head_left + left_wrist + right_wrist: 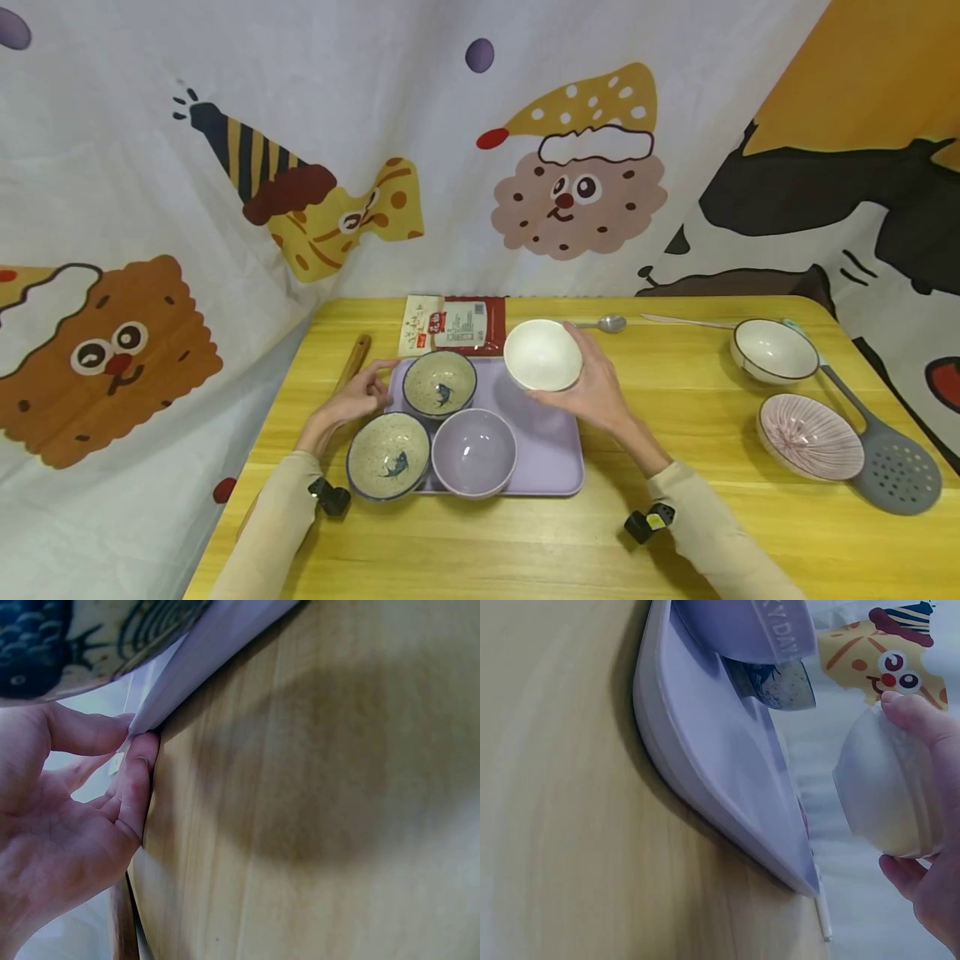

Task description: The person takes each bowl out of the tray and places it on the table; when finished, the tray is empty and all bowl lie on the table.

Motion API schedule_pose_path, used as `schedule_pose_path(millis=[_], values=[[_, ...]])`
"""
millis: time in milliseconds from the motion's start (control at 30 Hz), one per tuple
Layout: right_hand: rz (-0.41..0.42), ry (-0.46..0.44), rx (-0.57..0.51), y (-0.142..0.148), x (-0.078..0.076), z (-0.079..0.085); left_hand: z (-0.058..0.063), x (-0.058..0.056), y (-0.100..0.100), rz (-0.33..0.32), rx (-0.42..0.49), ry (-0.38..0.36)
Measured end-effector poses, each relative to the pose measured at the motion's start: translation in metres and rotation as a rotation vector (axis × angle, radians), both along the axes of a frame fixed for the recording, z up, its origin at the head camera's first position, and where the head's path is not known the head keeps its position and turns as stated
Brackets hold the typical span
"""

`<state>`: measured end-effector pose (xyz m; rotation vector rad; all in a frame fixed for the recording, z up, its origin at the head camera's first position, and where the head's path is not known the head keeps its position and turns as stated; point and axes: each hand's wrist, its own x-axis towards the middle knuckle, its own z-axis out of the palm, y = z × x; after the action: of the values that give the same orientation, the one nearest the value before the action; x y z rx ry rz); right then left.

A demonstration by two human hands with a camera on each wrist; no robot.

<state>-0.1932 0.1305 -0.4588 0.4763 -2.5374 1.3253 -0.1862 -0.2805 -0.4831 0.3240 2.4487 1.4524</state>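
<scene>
My right hand (596,387) grips a white bowl (543,357) by its right side, raised above the back right of the lilac tray (551,467). In the right wrist view the white bowl (881,784) hangs apart from the tray, between thumb and fingers. My left hand (356,400) pinches the tray's left edge; thumb and fingertips meet at the rim (176,690) in the left wrist view. Two speckled bowls with blue fish, one behind (441,385) and one in front (389,457), stand on the tray's left side. A lilac bowl (475,454) sits beside them.
A seasoning packet (453,325) and a spoon (611,323) lie behind the tray. At the right are a dark-rimmed white bowl (776,352), a pink-streaked bowl (810,437) and a grey slotted turner (896,467). A wooden handle (354,362) lies left of the tray.
</scene>
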Motion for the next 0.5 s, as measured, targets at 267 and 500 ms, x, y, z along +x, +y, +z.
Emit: schedule_pose_path(millis=[267, 500], values=[[-0.060, 0.025, -0.027, 0.014, 0.002, -0.002, 0.001, 0.000, 0.001, 0.007, 0.008, -0.005], [-0.114, 0.025, -0.044, 0.029, 0.004, -0.002, 0.005, 0.002, 0.003, 0.007, -0.012, 0.011]])
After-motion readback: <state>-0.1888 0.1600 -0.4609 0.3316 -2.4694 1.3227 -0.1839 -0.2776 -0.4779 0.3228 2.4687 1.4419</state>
